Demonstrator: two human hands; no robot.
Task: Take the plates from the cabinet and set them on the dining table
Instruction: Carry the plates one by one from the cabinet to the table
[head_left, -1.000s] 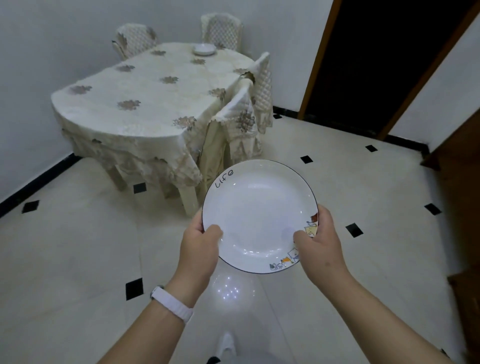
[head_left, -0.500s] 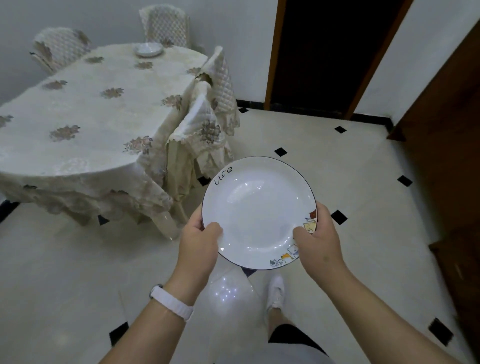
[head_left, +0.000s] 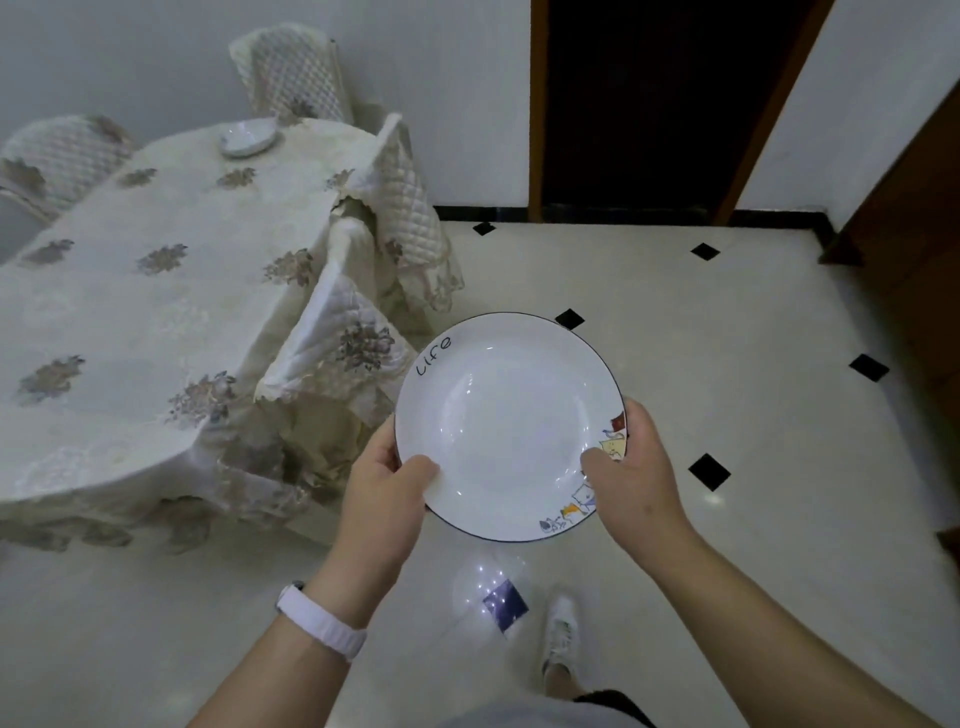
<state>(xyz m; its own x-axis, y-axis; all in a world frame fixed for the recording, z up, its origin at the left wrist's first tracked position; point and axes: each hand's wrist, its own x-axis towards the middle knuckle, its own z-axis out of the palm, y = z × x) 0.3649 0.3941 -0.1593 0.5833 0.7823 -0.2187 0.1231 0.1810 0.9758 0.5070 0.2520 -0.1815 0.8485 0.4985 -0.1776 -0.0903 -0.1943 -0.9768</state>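
Observation:
I hold a white plate (head_left: 511, 421) with a dark rim, the word "Life" and small cartoon drawings, level in front of me above the floor. My left hand (head_left: 384, 486) grips its left edge, thumb on top. My right hand (head_left: 631, 470) grips its right edge over the drawings. The dining table (head_left: 145, 312), draped in a cream flowered cloth, lies to my left. Another white plate (head_left: 248, 137) rests at its far end.
Covered chairs stand around the table: two on its near right side (head_left: 337, 343) (head_left: 402, 187) and two at the far end (head_left: 291, 70) (head_left: 57, 156). A dark doorway (head_left: 649, 104) opens ahead. Brown wooden furniture (head_left: 914, 218) lines the right wall. The floor (head_left: 727, 364) is pale tile with black diamonds.
I have walked closer to the table, which has slid left and nearer in view. The plate stays in both hands in the same grip. My right foot has stepped forward.

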